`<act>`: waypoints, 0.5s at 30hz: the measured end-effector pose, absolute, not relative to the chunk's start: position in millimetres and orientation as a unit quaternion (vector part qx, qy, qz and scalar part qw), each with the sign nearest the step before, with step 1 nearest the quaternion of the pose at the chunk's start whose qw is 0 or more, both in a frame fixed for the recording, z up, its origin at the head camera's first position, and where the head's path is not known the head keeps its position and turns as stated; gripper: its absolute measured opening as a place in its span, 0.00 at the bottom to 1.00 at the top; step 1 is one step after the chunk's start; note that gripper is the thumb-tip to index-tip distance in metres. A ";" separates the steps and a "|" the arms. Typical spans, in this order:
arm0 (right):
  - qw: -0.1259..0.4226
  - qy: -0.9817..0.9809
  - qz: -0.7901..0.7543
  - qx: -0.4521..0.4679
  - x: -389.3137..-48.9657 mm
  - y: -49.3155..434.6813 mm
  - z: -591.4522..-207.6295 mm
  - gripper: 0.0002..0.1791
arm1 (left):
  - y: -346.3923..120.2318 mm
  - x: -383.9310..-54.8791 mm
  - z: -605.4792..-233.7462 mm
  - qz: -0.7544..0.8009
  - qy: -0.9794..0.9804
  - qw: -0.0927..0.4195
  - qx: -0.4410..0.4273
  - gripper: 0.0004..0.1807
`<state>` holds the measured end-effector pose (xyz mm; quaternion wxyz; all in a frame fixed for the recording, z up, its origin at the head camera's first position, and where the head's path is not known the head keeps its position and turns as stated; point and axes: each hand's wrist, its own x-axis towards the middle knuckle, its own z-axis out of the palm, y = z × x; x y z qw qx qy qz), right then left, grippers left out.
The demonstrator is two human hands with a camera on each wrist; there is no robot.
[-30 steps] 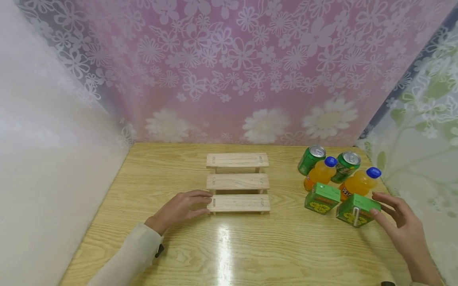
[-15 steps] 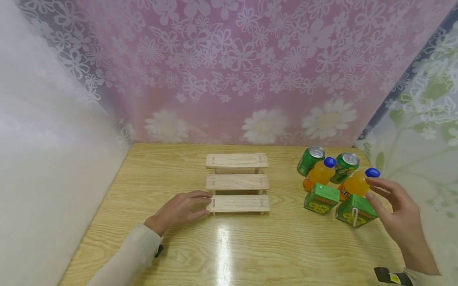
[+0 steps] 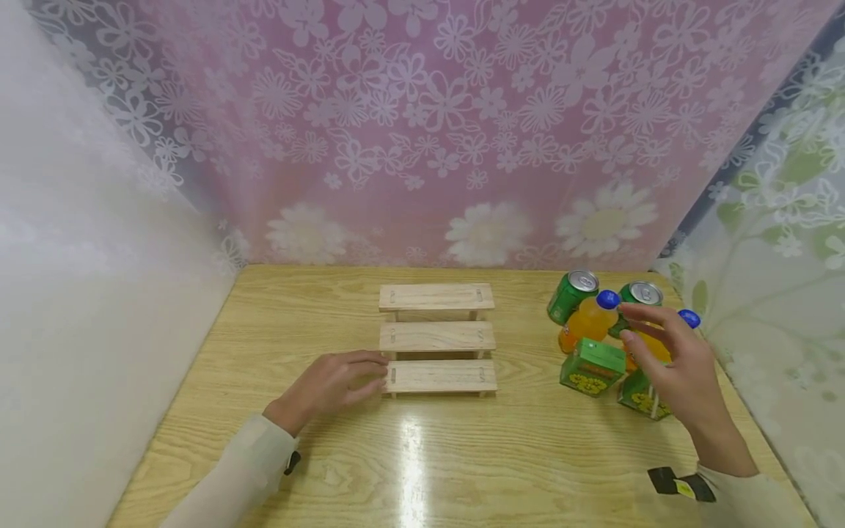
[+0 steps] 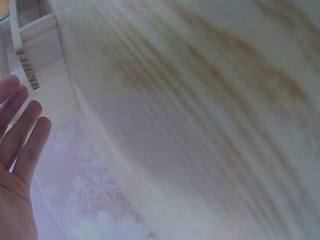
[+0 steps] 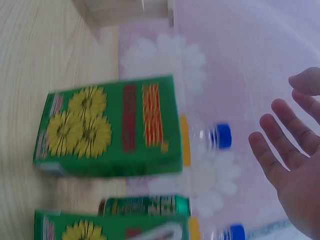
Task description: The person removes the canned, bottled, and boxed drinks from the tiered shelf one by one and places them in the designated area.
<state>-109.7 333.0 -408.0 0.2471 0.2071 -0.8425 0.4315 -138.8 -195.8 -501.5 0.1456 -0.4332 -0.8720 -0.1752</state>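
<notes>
My left hand (image 3: 333, 385) has its fingertips right at the left end of the lowest board of a three-tier wooden riser (image 3: 439, 375); its fingers look relaxed in the left wrist view. My right hand (image 3: 686, 374), fingers apart and holding nothing, hovers above the drinks at the right. It partly hides the right green drink carton (image 3: 643, 400), which has a straw on its front, and the right orange soda bottle (image 3: 689, 318). Just left of the hand stand the other green drink carton (image 3: 593, 367) and orange soda bottle (image 3: 590, 323), both upright.
Two green soda cans (image 3: 573, 297) stand behind the bottles, the right can (image 3: 643, 293) partly covered by my hand. All of this is on a wood-grain table (image 3: 330, 469). A pink flowered curtain (image 3: 409, 147) rises at the back, with pale cloth along both sides.
My right hand has moved left and a little forward, from beside the right carton to above the right carton and bottle. My left hand has stayed nearly still; the drinks have not moved.
</notes>
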 end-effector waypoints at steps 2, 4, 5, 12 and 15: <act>0.244 -0.842 0.430 0.215 -112.4 325.6 -407.3 0.30 | -196.4 -140.0 -499.4 -0.177 -0.868 0.161 -0.435 0.11; 0.243 -0.842 0.427 0.224 -115.3 318.1 -407.1 0.31 | -197.3 -140.6 -496.8 -0.181 -0.866 0.171 -0.435 0.11; 0.242 -0.842 0.425 0.228 -116.7 314.4 -406.9 0.32 | -198.0 -140.9 -495.6 -0.180 -0.865 0.174 -0.434 0.11; 0.231 -0.845 0.415 0.245 -127.8 283.8 -400.9 0.33 | -206.0 -144.0 -484.4 -0.168 -0.887 0.159 -0.400 0.08; 0.215 -0.853 0.411 0.238 -134.3 268.2 -396.4 0.30 | -209.3 -148.2 -476.1 -0.161 -0.902 0.153 -0.370 0.07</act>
